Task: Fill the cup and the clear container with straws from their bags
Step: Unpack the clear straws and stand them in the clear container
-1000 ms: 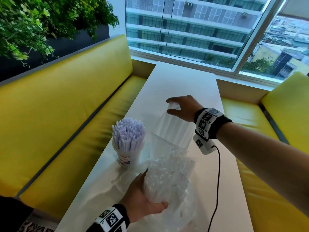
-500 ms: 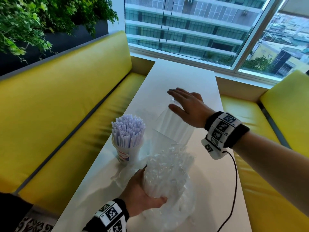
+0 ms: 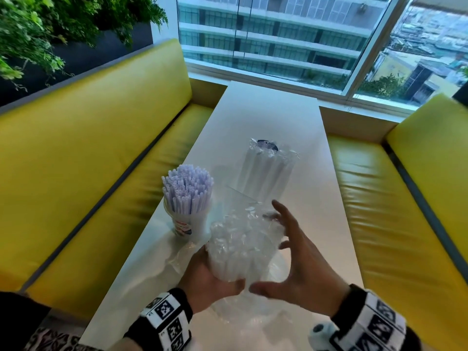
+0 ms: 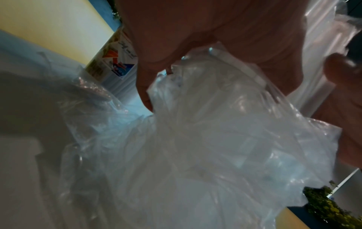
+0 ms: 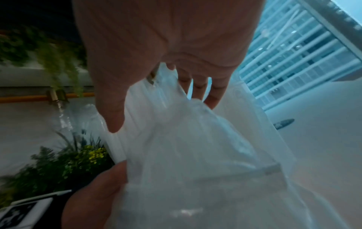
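A printed paper cup [image 3: 188, 225] packed with lilac straws [image 3: 186, 190] stands left of centre on the white table [image 3: 266, 110]. Behind the hands, the tall clear container [image 3: 266, 173] holds long wrapped clear straws. My left hand [image 3: 215, 277] grips a clear plastic bag of clear straws [image 3: 240, 252] from below and holds it upright over the table. My right hand [image 3: 293, 254] is at the bag's right side with fingers spread, its thumb under the bag beside the left thumb. The left wrist view shows the crumpled bag [image 4: 195, 139] and the cup [image 4: 119, 62]. The right wrist view shows the right hand [image 5: 156, 62] around the bag's top [image 5: 195, 155].
Yellow benches [image 3: 101, 160] line both long sides of the narrow table; the window [image 3: 278, 46] is at its far end. A small dark round spot [image 3: 267, 145] lies on the table behind the container. More loose clear plastic [image 3: 177, 259] is spread on the table under the bag.
My right hand let go of the top of the straws in the clear container and came back to the bag that my left hand holds. The left hand kept its grip.
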{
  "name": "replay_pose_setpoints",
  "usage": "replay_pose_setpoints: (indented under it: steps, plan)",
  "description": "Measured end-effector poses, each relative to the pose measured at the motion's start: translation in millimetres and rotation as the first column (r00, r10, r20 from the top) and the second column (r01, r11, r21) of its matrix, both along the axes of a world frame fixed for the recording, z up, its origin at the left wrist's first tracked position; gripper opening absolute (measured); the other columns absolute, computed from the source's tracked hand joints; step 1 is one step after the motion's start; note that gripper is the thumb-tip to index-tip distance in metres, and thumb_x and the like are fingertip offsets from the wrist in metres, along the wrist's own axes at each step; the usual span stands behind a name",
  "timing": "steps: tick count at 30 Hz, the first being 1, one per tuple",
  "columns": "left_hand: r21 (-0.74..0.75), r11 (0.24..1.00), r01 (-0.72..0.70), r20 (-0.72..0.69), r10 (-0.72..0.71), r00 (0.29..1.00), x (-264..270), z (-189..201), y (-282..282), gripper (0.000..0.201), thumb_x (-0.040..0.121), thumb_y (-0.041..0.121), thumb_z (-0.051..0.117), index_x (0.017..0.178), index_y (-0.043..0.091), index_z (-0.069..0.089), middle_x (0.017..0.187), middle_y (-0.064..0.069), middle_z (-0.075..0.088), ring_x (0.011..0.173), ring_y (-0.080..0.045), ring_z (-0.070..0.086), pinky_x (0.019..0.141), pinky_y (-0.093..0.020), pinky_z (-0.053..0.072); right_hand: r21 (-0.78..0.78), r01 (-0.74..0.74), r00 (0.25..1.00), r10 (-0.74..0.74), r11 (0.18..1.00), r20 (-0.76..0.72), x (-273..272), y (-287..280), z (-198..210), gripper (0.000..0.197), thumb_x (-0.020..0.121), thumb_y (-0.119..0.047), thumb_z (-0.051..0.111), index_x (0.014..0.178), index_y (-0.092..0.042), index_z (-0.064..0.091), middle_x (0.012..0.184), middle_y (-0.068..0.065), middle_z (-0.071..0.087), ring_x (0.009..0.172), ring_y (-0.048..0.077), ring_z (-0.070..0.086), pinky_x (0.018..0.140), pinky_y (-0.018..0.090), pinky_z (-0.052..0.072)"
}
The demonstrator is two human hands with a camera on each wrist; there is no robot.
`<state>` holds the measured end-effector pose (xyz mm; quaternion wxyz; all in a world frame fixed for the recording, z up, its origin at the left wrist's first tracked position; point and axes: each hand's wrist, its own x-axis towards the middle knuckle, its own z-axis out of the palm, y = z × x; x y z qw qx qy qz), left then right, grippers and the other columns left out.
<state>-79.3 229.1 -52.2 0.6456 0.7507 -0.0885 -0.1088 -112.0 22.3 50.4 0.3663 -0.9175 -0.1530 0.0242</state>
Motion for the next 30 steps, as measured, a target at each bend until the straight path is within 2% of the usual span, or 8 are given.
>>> replay_pose_setpoints:
  steps: [3, 6, 10, 15, 18, 22, 26, 30]
  plan:
    - [-0.005, 1.000, -0.013, 0.033, 0.013, 0.999, 1.7, 1.8, 1.7, 0.067, 0.049, 0.021, 0.093, 0.109, 0.029, 0.064, 0.107, 0.002, 0.074, 0.103, -0.016, 0.070, 0.088, -0.042, 0.057, 0.175, 0.115, 0.991, -0.125, 0.978, 0.044, -0.7, 3.0, -17.8, 0.132, 0.057, -0.044, 0.094, 0.149, -0.048, 0.000, 0.126, -0.023, 0.056, 0.112, 0.001, 0.060, 0.094, 0.017, 0.048]
    - [-0.007, 1.000, 0.000, 0.041, 0.000, 0.999, -0.4, 2.0, 5.0, 0.068, 0.050, 0.026, 0.093, 0.108, 0.046, 0.062, 0.109, 0.011, 0.073, 0.104, -0.008, 0.069, 0.088, -0.028, 0.056, 0.227, 0.130, 0.989, -0.142, 0.965, 0.036, -1.0, 2.2, -27.6, 0.106, 0.062, -0.036, 0.092, 0.145, -0.041, 0.026, 0.109, -0.017, 0.068, 0.099, 0.009, 0.067, 0.092, 0.025, 0.052]
    - [0.010, 0.999, 0.045, 0.015, -0.045, 0.999, -0.9, 0.8, 3.8, 0.066, 0.054, 0.027, 0.094, 0.114, 0.027, 0.065, 0.112, 0.005, 0.074, 0.109, -0.013, 0.068, 0.097, -0.040, 0.054, 0.336, 0.175, 0.979, -0.201, 0.926, 0.045, 0.9, 0.0, -38.1, 0.046, 0.065, -0.029, 0.086, 0.105, -0.032, 0.065, 0.114, -0.019, 0.064, 0.105, 0.010, 0.065, 0.092, 0.032, 0.052]
    - [0.050, 0.998, 0.032, 0.024, -0.033, 0.999, -1.2, -0.6, 1.6, 0.072, 0.053, 0.029, 0.095, 0.117, 0.025, 0.062, 0.114, 0.008, 0.072, 0.111, -0.009, 0.066, 0.098, -0.036, 0.053, 0.430, 0.232, 0.973, -0.199, 0.873, -0.120, 4.9, -1.9, -42.8, 0.025, 0.067, -0.028, 0.084, 0.088, -0.024, 0.071, 0.090, 0.002, 0.073, 0.086, 0.022, 0.071, 0.082, 0.053, 0.055]
    - [0.045, 0.999, 0.019, -0.002, -0.019, 1.000, -3.2, -0.4, 3.3, 0.073, 0.049, 0.029, 0.094, 0.114, 0.024, 0.063, 0.110, 0.010, 0.073, 0.107, -0.007, 0.068, 0.094, -0.033, 0.056, 0.453, 0.257, 0.966, -0.234, 0.854, -0.107, 5.1, -3.1, -39.3, 0.024, 0.066, -0.027, 0.083, 0.086, -0.022, 0.072, 0.084, 0.001, 0.073, 0.079, 0.020, 0.071, 0.077, 0.045, 0.057]
    - [0.026, 0.999, 0.027, 0.003, -0.027, 1.000, -5.2, 3.5, 1.6, 0.066, 0.050, 0.013, 0.095, 0.107, 0.025, 0.064, 0.105, 0.017, 0.073, 0.099, -0.001, 0.069, 0.081, -0.014, 0.053, 0.549, 0.225, 0.968, -0.247, 0.805, -0.034, 4.9, -4.2, -30.0, 0.023, 0.070, -0.012, 0.078, 0.092, -0.011, 0.074, 0.089, 0.005, 0.075, 0.081, 0.020, 0.072, 0.072, 0.032, 0.058]
    - [0.038, 0.999, 0.009, -0.017, -0.008, 1.000, -2.3, -5.4, 3.1, 0.073, 0.048, 0.030, 0.096, 0.113, 0.023, 0.064, 0.109, 0.007, 0.074, 0.105, -0.011, 0.069, 0.091, -0.033, 0.056, 0.625, 0.230, 0.963, -0.266, 0.746, -0.037, 6.9, -1.6, -25.7, 0.018, 0.069, -0.004, 0.077, 0.084, 0.000, 0.067, 0.082, 0.012, 0.070, 0.075, 0.020, 0.069, 0.068, 0.027, 0.054]
    - [0.053, 0.999, 0.012, -0.010, -0.012, 1.000, -1.3, -7.1, 2.4, 0.076, 0.046, 0.034, 0.096, 0.114, 0.027, 0.061, 0.109, 0.011, 0.072, 0.105, -0.007, 0.068, 0.090, -0.030, 0.056, 0.629, 0.224, 0.966, -0.256, 0.745, -0.041, 10.3, -1.6, -19.2, 0.020, 0.071, 0.007, 0.076, 0.078, -0.003, 0.060, 0.073, 0.013, 0.062, 0.066, 0.023, 0.059, 0.064, 0.033, 0.050]
